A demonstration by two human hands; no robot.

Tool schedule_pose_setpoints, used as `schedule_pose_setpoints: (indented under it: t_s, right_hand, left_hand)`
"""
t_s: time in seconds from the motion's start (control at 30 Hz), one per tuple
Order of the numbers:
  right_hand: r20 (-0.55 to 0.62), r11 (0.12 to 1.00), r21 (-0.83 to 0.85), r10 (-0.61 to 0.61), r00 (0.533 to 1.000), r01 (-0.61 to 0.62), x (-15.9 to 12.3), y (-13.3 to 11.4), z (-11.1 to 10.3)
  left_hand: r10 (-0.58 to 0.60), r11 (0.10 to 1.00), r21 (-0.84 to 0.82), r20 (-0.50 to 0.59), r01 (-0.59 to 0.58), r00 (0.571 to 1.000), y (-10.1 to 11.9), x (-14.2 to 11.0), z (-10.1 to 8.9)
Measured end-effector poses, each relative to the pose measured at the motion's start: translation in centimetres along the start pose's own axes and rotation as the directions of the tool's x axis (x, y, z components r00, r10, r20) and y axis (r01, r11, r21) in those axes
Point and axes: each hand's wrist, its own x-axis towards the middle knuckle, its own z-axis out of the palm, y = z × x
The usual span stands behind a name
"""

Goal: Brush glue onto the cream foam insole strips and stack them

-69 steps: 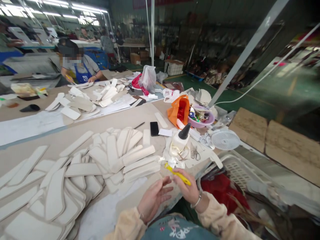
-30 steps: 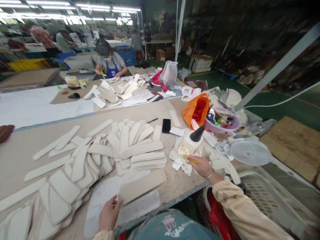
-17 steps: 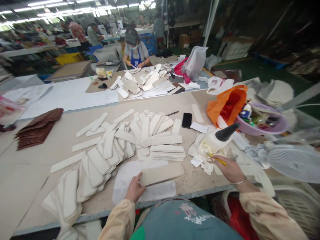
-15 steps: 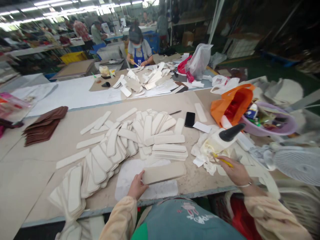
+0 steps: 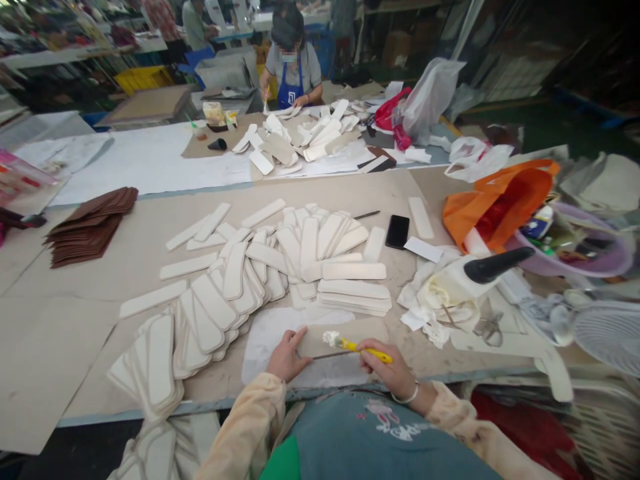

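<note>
A flat beige strip (image 5: 373, 330) lies on a pale sheet (image 5: 261, 343) near the table's front edge. My left hand (image 5: 289, 358) grips its left end, thumb at the near edge and fingers at the far one. In my right hand (image 5: 393, 369) is a yellow-handled brush (image 5: 353, 345), its bristles loaded with a white paste and held over the strip. Just behind sits a neat stack of cream strips (image 5: 355, 295). Many more cream strips (image 5: 207, 310) fan out to the left and over the front edge. A white container with a black nozzle (image 5: 453, 280) lies at the right on crumpled cloth.
A phone (image 5: 397, 231), an orange bag (image 5: 480, 207), a purple basin (image 5: 617, 257) and a white fan (image 5: 607, 337) are to the right. Brown pieces (image 5: 90, 230) are stacked at the left. Across the table a co-worker (image 5: 293, 70) handles similar strips.
My right hand has swung left with the brush, from beside the white container to over the beige strip. White paste now shows on the bristles. My left hand stays at the strip's end.
</note>
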Motion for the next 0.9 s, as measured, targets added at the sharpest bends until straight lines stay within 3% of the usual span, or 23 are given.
schedule_pose_setpoints:
  t_s: [0.2,0.47,0.67,0.9]
  right_hand:
    - [0.161,0.992,-0.096,-0.064,0.985,0.08,2.6,0.3,3.5]
    - [0.175,0.978,-0.178,-0.079,0.981,0.11,3.5,1.0,4.9]
    - [0.086,0.978,-0.192,-0.061,0.994,0.077,3.2,1.1,4.2]
    - [-0.098,0.982,-0.182,0.035,0.995,-0.053,1.3,2.3,0.9]
  left_hand:
    - [0.035,0.997,-0.065,-0.01,-0.035,0.999,-0.2,0.2,0.2]
    - [0.081,0.99,-0.113,-0.042,-0.085,0.996,-0.6,0.6,0.5]
    - [0.073,0.994,-0.079,-0.016,-0.074,0.997,-0.4,0.6,0.1]
    - [0.075,0.997,-0.021,-0.022,-0.075,0.997,-0.7,0.5,0.3]
